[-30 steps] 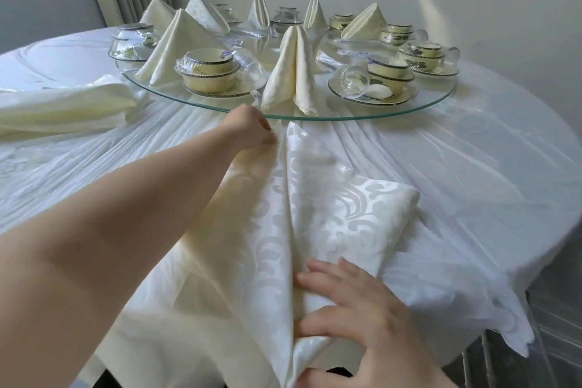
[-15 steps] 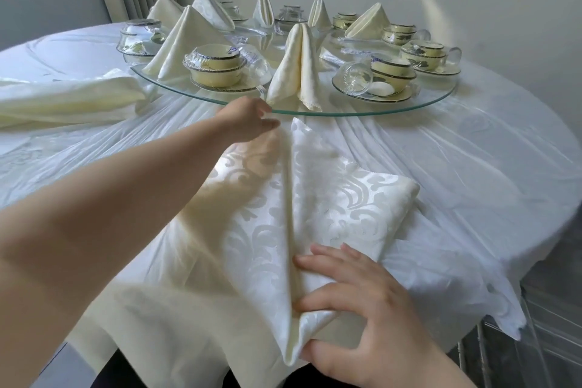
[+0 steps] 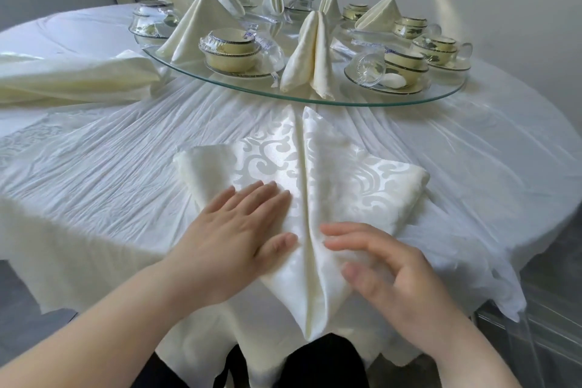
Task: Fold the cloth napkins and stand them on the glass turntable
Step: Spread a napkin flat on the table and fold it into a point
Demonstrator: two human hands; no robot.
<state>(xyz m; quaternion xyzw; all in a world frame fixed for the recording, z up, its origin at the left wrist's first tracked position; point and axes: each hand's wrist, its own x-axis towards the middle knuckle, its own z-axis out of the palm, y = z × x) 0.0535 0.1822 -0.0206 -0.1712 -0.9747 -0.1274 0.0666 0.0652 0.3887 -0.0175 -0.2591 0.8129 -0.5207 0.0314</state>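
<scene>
A cream patterned napkin [image 3: 343, 173] lies on the white tablecloth in front of me, both sides folded in to a centre seam, its point hanging over the table's near edge. My left hand [image 3: 242, 230] presses flat on the left flap with straight fingers. My right hand [image 3: 387, 264] rests on the right flap with fingers bent; it looks blurred. Beyond lies the glass turntable [image 3: 441, 96] with several folded napkins standing on it, the nearest one [image 3: 310, 53] at its front edge.
Several wrapped cream bowl and cup sets [image 3: 231, 52] stand on the turntable between the napkins. A pile of unfolded cream napkins [image 3: 75, 75] lies on the table at left. A clear chair edge [image 3: 529, 334] shows at lower right.
My left hand has let go of the napkin's far tip and come back near the table edge, laying the left flap flat. The right hand shifted slightly on the right flap.
</scene>
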